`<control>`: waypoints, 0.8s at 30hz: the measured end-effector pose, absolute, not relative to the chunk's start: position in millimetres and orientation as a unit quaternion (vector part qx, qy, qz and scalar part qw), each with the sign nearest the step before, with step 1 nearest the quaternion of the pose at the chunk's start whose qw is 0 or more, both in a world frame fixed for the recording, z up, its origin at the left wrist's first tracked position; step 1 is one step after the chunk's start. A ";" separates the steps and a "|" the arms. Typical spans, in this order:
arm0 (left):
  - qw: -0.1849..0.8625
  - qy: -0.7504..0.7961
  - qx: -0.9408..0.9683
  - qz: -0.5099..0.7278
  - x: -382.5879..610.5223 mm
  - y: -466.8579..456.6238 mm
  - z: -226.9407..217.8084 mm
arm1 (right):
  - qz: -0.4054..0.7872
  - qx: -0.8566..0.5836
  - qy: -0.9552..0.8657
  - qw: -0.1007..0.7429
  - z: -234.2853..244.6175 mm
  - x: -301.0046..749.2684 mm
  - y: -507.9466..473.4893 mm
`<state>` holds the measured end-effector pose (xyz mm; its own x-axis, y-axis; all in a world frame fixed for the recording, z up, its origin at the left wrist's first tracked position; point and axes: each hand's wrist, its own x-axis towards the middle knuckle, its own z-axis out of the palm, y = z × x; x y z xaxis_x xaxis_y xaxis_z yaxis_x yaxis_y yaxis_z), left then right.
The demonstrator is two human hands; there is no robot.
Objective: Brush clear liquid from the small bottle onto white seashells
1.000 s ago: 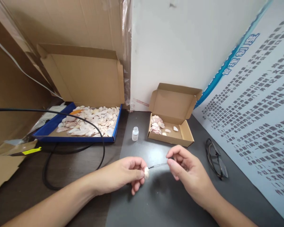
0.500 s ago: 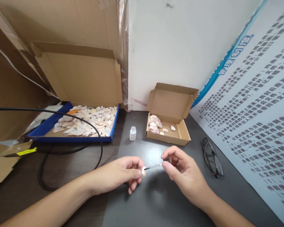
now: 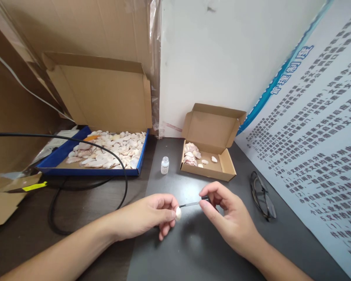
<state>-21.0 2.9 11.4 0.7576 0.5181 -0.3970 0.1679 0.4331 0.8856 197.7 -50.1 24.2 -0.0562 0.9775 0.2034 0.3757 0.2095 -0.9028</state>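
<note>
Between the thumb and fingers of my left hand (image 3: 160, 214) is a small white seashell (image 3: 178, 213), held above the dark table. My right hand (image 3: 222, 208) pinches the black cap of a thin applicator brush (image 3: 190, 204). The brush points left, and its dark tip is at the shell's upper edge; whether it touches the shell I cannot tell. Beyond my hands a small clear glass bottle (image 3: 164, 166) with a white label stands upright without a cap.
A blue-sided box (image 3: 87, 171) full of seashells stands at the left, a black cable (image 3: 125, 183) looping before it. Behind the bottle, to the right, an open cardboard box (image 3: 222, 174) holds several shells. Folded glasses (image 3: 262, 195) lie at the right, near a printed poster (image 3: 316, 156).
The shell has turned in my left fingers and now shows a broader white face. The brush has shifted slightly, its tip now at the shell's top edge. Both hands stay nearly in place.
</note>
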 end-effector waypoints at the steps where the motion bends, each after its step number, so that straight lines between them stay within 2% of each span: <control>1: 0.781 0.328 0.520 0.112 -21.0 2.9 11.4 | 0.340 -0.528 -0.641 0.442 24.1 197.6 -50.3; 12: 0.791 0.334 0.501 0.115 -22.1 3.3 10.9 | 0.342 -0.529 -0.651 0.423 24.8 198.7 -51.9; 24: 0.794 0.331 0.495 0.119 -22.1 3.5 9.6 | 0.306 -0.493 -0.681 0.447 22.7 200.2 -53.7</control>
